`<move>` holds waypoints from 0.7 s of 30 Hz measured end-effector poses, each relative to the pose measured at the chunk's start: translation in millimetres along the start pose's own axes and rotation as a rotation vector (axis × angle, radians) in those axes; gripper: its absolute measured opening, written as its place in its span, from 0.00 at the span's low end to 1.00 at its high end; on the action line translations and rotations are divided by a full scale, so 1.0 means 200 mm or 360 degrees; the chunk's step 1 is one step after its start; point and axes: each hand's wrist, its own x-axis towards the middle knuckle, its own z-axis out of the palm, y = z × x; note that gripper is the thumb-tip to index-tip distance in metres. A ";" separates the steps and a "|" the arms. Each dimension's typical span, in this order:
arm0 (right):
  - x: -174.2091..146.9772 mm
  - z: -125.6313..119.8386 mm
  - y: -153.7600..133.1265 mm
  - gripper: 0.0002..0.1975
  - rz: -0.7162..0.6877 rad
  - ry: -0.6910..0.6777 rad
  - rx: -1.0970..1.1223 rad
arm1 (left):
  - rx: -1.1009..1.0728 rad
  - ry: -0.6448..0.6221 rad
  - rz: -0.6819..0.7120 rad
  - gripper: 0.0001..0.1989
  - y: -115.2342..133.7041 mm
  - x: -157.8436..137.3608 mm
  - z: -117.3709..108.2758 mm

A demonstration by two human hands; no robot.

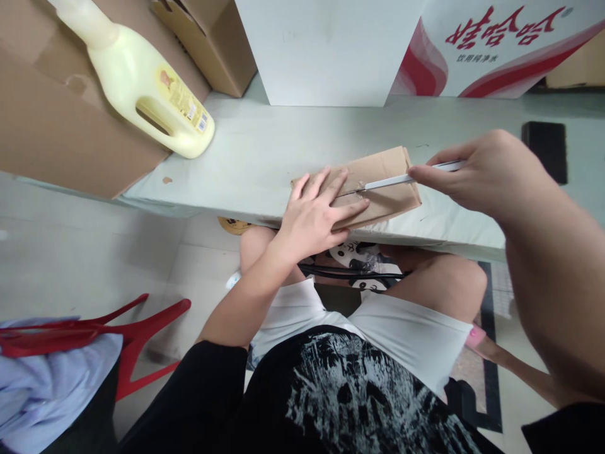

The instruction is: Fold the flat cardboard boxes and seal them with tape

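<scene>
My left hand (314, 214) lies spread on a flat brown cardboard box (385, 165), pressing it against the covered table near its front edge. In my right hand (482, 170) is a slim, white-handled utility knife (390, 181), gripped near its rear end. The knife points left, its thin blade meeting the top of the box close to the fingers of my left hand. A short strip of clear tape seems to be there. My left palm and fingers hide the box's left part.
On the table (246, 151), a pale yellow jug (127, 82) stands at the left beside a large carton (57, 126). White boxes (326, 50) line the back. A black rectangular object (544, 151) lies at right. A red chair (137, 340) is at lower left.
</scene>
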 end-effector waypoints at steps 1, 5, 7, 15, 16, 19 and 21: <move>0.00 0.00 0.00 0.15 0.0057 -0.0011 -0.0031 | -0.0002 -0.0006 -0.0003 0.29 0.00 0.00 0.00; -0.01 -0.03 -0.01 0.15 0.0202 -0.0029 -0.0095 | -0.0008 -0.0018 -0.0006 0.29 0.01 0.00 -0.01; -0.02 -0.05 0.01 0.14 0.0272 -0.0015 -0.0082 | -0.0014 -0.0011 -0.0008 0.30 0.01 -0.01 -0.01; 0.05 0.07 0.40 0.10 0.0261 0.0464 0.1139 | -0.0050 -0.0013 -0.0026 0.31 0.02 -0.01 -0.02; 0.06 0.12 0.47 0.11 0.0255 0.0540 0.1204 | -0.0057 -0.0029 -0.0034 0.32 0.02 -0.01 -0.02; 0.10 0.28 0.66 0.09 0.0354 0.0450 0.0722 | -0.0101 -0.0053 -0.0075 0.34 0.01 -0.01 -0.04; 0.11 0.37 0.75 0.07 0.0302 0.0334 0.0457 | -0.0143 -0.0029 -0.0095 0.33 -0.01 0.00 -0.06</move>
